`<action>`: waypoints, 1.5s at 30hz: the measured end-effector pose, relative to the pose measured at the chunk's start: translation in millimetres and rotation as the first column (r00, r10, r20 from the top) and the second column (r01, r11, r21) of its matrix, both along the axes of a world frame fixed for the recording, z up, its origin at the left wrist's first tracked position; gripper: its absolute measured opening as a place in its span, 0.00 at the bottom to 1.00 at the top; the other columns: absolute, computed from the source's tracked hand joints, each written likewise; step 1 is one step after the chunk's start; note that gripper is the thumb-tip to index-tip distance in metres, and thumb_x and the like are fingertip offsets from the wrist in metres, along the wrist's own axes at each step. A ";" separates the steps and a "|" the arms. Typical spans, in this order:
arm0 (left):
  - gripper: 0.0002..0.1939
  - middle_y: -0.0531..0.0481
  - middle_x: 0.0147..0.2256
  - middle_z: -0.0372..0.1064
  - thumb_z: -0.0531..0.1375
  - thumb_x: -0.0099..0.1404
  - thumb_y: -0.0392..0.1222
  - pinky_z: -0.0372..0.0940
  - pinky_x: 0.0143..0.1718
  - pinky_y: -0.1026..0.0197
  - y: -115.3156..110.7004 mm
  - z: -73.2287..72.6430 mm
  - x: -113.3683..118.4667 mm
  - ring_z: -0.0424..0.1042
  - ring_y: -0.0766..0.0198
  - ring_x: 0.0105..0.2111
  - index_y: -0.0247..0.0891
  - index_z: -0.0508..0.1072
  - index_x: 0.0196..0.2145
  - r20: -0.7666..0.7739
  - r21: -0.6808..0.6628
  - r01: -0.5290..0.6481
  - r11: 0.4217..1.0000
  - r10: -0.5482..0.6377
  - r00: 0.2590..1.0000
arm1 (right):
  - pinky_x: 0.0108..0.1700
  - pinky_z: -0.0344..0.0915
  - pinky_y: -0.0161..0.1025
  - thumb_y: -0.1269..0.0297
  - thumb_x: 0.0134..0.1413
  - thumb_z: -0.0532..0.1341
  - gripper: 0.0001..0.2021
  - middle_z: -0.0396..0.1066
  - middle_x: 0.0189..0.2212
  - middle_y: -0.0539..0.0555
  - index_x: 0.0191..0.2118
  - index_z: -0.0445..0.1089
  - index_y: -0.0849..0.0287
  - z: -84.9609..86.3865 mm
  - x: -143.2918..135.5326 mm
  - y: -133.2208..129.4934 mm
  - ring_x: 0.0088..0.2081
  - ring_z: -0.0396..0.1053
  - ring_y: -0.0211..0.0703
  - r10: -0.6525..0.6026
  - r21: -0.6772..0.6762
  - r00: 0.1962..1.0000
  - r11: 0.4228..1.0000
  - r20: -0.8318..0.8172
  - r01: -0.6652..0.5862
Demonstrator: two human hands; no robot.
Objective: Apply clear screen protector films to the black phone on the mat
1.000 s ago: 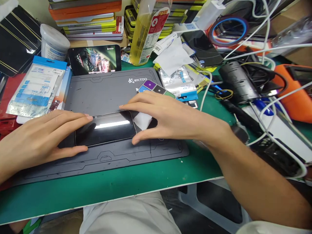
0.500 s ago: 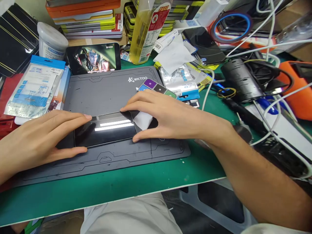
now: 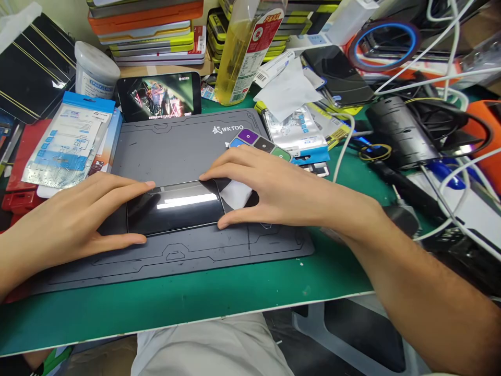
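Note:
A black glossy smartphone (image 3: 178, 211) lies face up on a grey work mat (image 3: 160, 151), bright light strips reflected in its screen. My left hand (image 3: 84, 216) holds its left end, fingers along the far edge and thumb at the near edge. At the right end, my right hand (image 3: 262, 183) grips it the same way, index fingertip on the far corner and thumb on the near one. A white wipe (image 3: 236, 195) lies partly hidden beneath my right hand. Just beyond that hand is an item with purple, blue, black and green panels (image 3: 264, 145).
Behind the mat a second phone (image 3: 160, 96) playing video leans near a white tub (image 3: 96, 70) and a bottle of yellow liquid (image 3: 246, 57). Silver packets (image 3: 68, 141) lie at left. Cables, a tape roll (image 3: 383, 44) and a dark cylinder (image 3: 403, 130) crowd the right.
The whole view has shifted, so everything appears slightly farther right. Both hands keep the same hold on the smartphone. The picture on the propped phone has changed.

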State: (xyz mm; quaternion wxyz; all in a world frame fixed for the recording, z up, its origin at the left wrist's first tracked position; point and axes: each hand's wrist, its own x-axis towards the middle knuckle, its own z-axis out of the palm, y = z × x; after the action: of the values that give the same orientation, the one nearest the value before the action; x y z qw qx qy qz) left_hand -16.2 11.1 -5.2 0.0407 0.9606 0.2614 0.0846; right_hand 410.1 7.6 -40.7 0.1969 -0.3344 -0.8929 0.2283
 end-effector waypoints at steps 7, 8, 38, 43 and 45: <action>0.37 0.42 0.69 0.83 0.56 0.97 0.71 0.88 0.65 0.45 2.2 -2.8 2.6 0.89 0.44 0.62 0.55 0.62 0.91 -0.026 -0.020 -0.006 1.000 0.006 1.000 | 0.74 0.79 0.69 0.23 0.81 0.70 0.39 0.86 0.68 0.67 0.75 0.86 0.52 0.7 -0.8 -1.5 0.67 0.83 0.73 -0.007 0.008 1.000 1.000 0.006 0.007; 0.37 0.41 0.68 0.83 0.55 0.97 0.71 0.89 0.64 0.45 2.0 -2.5 2.8 0.89 0.44 0.61 0.55 0.63 0.91 -0.027 -0.014 -0.004 1.000 0.004 1.000 | 0.74 0.79 0.69 0.23 0.81 0.71 0.39 0.86 0.68 0.67 0.75 0.86 0.52 0.4 -0.7 -1.6 0.67 0.83 0.73 -0.004 0.006 1.000 1.000 0.007 0.004; 0.34 0.44 0.78 0.81 0.54 0.99 0.63 0.81 0.80 0.41 -5.1 -3.5 3.1 0.87 0.43 0.71 0.49 0.64 0.90 -0.054 0.013 -0.004 1.000 0.004 0.999 | 0.74 0.77 0.68 0.21 0.80 0.69 0.42 0.85 0.69 0.68 0.75 0.84 0.53 -0.2 -0.6 -1.5 0.68 0.82 0.74 -0.007 -0.010 1.000 1.000 0.012 0.007; 0.40 0.41 0.76 0.83 0.59 0.97 0.69 0.86 0.73 0.38 -2.5 -6.5 2.5 0.90 0.40 0.66 0.60 0.57 0.95 -0.009 -0.006 0.028 1.000 -0.028 1.000 | 0.75 0.76 0.71 0.19 0.77 0.71 0.43 0.86 0.70 0.67 0.75 0.85 0.51 1.1 -1.5 -0.9 0.68 0.81 0.76 -0.022 -0.048 1.000 0.999 0.018 0.023; 0.40 0.41 0.75 0.83 0.59 0.97 0.68 0.87 0.71 0.37 -1.5 -7.5 1.7 0.90 0.40 0.66 0.61 0.56 0.95 -0.018 -0.007 0.028 1.000 -0.028 0.999 | 0.75 0.76 0.70 0.19 0.78 0.70 0.43 0.86 0.69 0.68 0.75 0.85 0.51 1.2 -1.3 -1.0 0.68 0.81 0.76 -0.022 -0.041 1.000 0.999 0.018 0.022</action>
State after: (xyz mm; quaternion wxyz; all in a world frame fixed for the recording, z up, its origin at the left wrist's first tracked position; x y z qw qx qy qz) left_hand -14.5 9.6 -12.7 0.0428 0.9648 0.2486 0.0744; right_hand 408.8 6.6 -39.5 0.1848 -0.3501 -0.8860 0.2414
